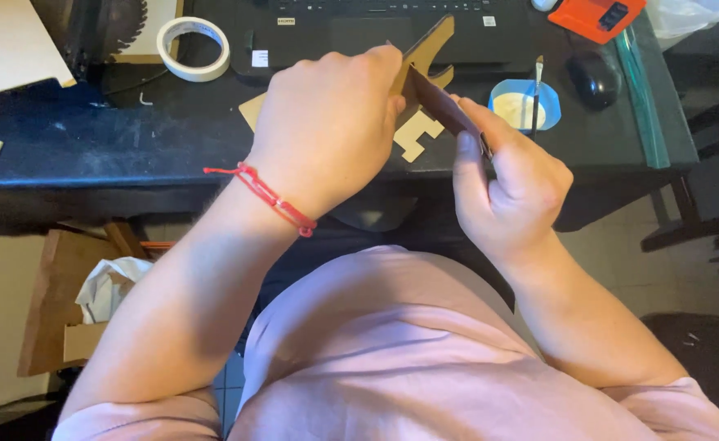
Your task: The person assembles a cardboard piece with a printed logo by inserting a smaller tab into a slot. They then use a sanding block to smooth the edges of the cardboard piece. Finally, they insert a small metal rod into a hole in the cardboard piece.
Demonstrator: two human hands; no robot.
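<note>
Cardboard cut-out [430, 77] in flat brown board, with stepped, notched edges and a long pointed arm, is held up over the front edge of the dark desk [131, 143], just in front of the black laptop [392, 28]. Its faces look matte and its cut edges paler. The left hand [327, 122], with a red cord bracelet [265, 196] round the wrist, is closed over the piece's left side, fingers curled on top of it. The right hand [506, 184] pinches a darker brown slab of the same piece between thumb and fingers, gripping it from the right.

Left of the laptop lies a cream roll of tape [194, 47], a smooth ring lying flat. Right of the laptop sits a small blue dish [523, 104] holding pale paste, with a thin brush [536, 90] resting across it. Beyond the dish is a glossy black mouse [592, 79], and behind that an orange flat box [596, 16]. A small white square label [260, 58] sits on the laptop's front left corner. Far left of the laptop lie pale board sheets [8, 45]
</note>
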